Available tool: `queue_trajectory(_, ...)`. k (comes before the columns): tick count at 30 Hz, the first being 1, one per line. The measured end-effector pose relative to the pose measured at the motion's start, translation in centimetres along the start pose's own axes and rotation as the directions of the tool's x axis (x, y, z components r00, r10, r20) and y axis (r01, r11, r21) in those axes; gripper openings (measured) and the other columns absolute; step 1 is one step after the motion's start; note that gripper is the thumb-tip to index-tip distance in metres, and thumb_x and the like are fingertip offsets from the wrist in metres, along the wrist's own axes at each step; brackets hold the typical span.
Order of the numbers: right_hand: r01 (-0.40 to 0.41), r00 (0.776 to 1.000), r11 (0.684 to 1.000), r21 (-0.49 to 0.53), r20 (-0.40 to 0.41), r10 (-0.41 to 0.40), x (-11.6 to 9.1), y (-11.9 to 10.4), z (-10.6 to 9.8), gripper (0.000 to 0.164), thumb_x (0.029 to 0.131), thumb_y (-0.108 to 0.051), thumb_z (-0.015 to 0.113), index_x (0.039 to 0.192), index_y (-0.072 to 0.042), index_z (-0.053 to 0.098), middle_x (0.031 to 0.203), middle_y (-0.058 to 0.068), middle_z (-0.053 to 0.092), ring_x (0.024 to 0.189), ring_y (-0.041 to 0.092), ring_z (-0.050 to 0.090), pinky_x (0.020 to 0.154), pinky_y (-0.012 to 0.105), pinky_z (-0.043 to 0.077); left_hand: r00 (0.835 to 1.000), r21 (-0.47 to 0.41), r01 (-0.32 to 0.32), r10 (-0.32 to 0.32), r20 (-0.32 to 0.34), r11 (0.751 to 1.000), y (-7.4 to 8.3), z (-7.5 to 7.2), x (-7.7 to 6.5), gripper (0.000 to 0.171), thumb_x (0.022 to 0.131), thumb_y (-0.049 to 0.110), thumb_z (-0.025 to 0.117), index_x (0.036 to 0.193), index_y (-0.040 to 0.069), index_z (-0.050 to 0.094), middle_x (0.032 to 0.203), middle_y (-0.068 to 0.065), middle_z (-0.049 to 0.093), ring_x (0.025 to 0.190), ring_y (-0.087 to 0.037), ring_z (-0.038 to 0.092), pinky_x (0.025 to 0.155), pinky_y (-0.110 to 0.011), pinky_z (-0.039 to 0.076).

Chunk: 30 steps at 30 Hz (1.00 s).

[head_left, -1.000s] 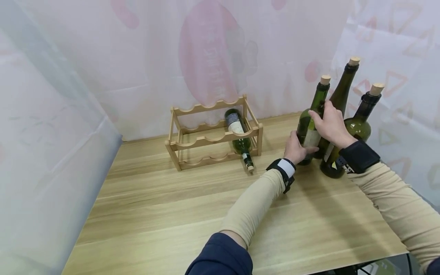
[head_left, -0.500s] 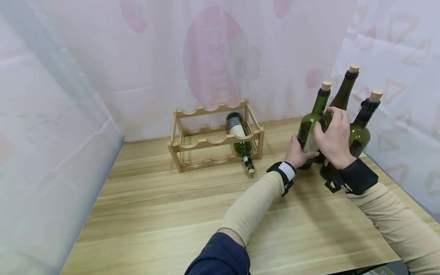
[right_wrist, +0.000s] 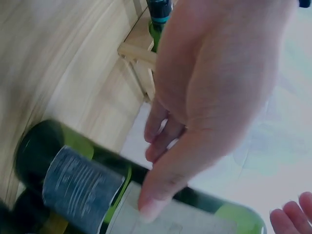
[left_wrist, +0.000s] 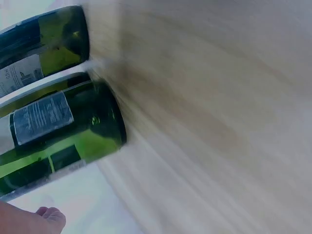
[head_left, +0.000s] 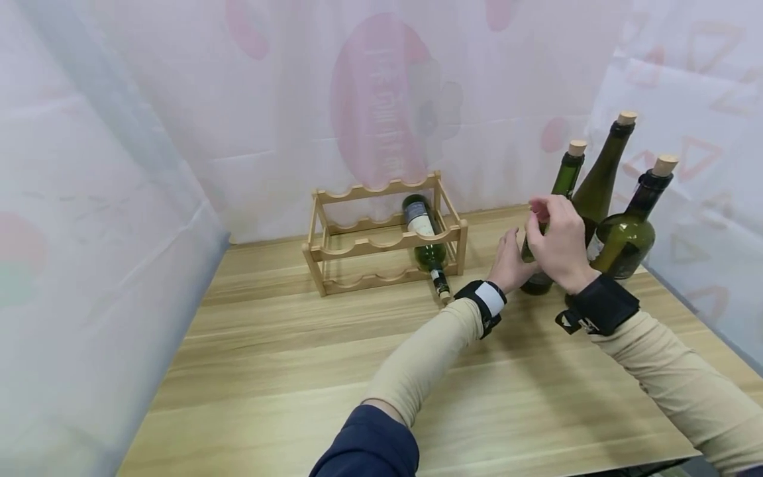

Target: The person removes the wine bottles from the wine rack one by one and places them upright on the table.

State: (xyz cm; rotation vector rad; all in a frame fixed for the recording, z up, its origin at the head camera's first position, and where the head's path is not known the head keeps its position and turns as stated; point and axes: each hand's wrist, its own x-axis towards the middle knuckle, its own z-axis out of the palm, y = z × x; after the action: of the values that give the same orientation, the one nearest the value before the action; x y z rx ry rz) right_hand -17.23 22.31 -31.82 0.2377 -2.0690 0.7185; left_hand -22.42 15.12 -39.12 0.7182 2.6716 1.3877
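A green wine bottle [head_left: 567, 177] with a cork stands upright on the right side of the wooden table, mostly hidden by the hands. My left hand [head_left: 512, 264] is at its left side with fingers extended; in the right wrist view, the left thumb [right_wrist: 158, 192] lies over the bottle's pale label. My right hand [head_left: 559, 242] hovers in front of that bottle, fingers loosely bent and holding nothing. Its fingertips [right_wrist: 297, 214] show at the right wrist view's lower right. Two more corked bottles stand behind: a tall dark one [head_left: 601, 179] and a wide olive one [head_left: 628, 238].
A two-tier wooden wine rack [head_left: 363, 248] stands left of the hands. One corked bottle [head_left: 430, 255] lies in its right end, neck pointing toward me. Printed white sheets [head_left: 268, 185] hang behind and at both sides; the table's front edge [head_left: 644, 464] is at lower right.
My right hand has moved left and away from the bottle tops, its fingers now bent in front of the nearest bottle. My left hand has shifted slightly left. The rack's bottle stays put.
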Motion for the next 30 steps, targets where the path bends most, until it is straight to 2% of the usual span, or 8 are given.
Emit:
queue_trajectory(6,-0.008,0.994,1.000,0.001,0.111,0.008,0.6,0.2,2.2,0.019,0.091,0.003,0.053,0.106,0.011,0.059,0.098,0.026,0.061,0.087,0.038,0.057,0.076,0.045,0.046,0.990,0.112,-0.109,0.118,-0.072,0.988,-1.0,-1.4,-0.2,0.048,0.087,0.028,0.069,0.126,0.008,0.050,0.126,-0.008,0.055,0.116,-0.017,0.050,0.091,-0.017,0.041)
queue_trajectory(10,-0.009,0.981,1.000,-0.011,0.195,0.011,0.7,0.3,3.6,0.023,0.090,0.004,0.052,0.110,0.012,0.060,0.104,0.028,0.062,0.096,0.041,0.058,0.082,0.052,0.047,0.984,0.188,-0.138,0.156,-0.082,0.972,-2.1,-2.5,-0.6,0.046,0.087,0.029,0.066,0.126,0.008,0.052,0.122,-0.009,0.058,0.114,-0.019,0.051,0.091,-0.020,0.041)
queue_trajectory(14,0.006,0.961,1.000,-0.027,0.275,0.001,0.7,0.4,4.8,0.030,0.090,0.003,0.051,0.118,0.011,0.059,0.116,0.030,0.062,0.108,0.044,0.055,0.089,0.057,0.046,0.986,0.286,-0.130,0.153,-0.060,0.949,-3.2,-3.6,-1.1,0.046,0.089,0.032,0.065,0.127,0.010,0.053,0.123,-0.006,0.056,0.115,-0.019,0.048,0.096,-0.025,0.040)
queue_trajectory(19,0.097,0.938,0.995,-0.039,0.337,-0.078,0.7,0.8,6.2,0.034,0.093,0.004,0.048,0.125,0.012,0.056,0.130,0.030,0.056,0.122,0.045,0.051,0.101,0.057,0.042,0.992,0.389,-0.090,0.117,-0.046,0.917,-4.2,-4.5,-1.7,0.039,0.087,0.034,0.067,0.118,0.013,0.057,0.123,-0.003,0.053,0.116,-0.018,0.044,0.096,-0.027,0.039)
queue_trajectory(24,0.124,0.898,0.991,-0.053,0.431,-0.089,1.0,1.2,7.5,0.037,0.095,0.002,0.051,0.131,0.010,0.052,0.140,0.030,0.047,0.132,0.044,0.044,0.109,0.055,0.036,0.993,0.465,-0.082,0.111,-0.036,0.882,-4.8,-5.2,-2.2,0.033,0.086,0.034,0.068,0.113,0.018,0.057,0.127,-0.001,0.051,0.120,-0.019,0.042,0.096,-0.031,0.039)
queue_trajectory(27,0.116,0.865,0.991,-0.070,0.498,-0.066,1.2,1.5,8.4,0.039,0.096,-0.001,0.052,0.134,0.006,0.051,0.144,0.028,0.043,0.135,0.044,0.040,0.111,0.055,0.034,0.991,0.479,-0.076,0.121,-0.064,0.875,-5.3,-5.7,-2.5,0.028,0.084,0.030,0.070,0.107,0.018,0.059,0.122,-0.001,0.052,0.115,-0.020,0.042,0.093,-0.032,0.039)
queue_trajectory(30,0.135,0.838,0.988,-0.070,0.540,-0.076,1.3,1.6,9.4,0.037,0.096,-0.003,0.054,0.132,0.004,0.054,0.144,0.028,0.042,0.135,0.044,0.040,0.111,0.055,0.034,0.987,0.480,-0.040,0.111,-0.120,0.876,-6.1,-6.2,-2.6,0.020,0.083,0.026,0.070,0.099,0.017,0.062,0.115,-0.001,0.053,0.108,-0.019,0.043,0.088,-0.030,0.038)
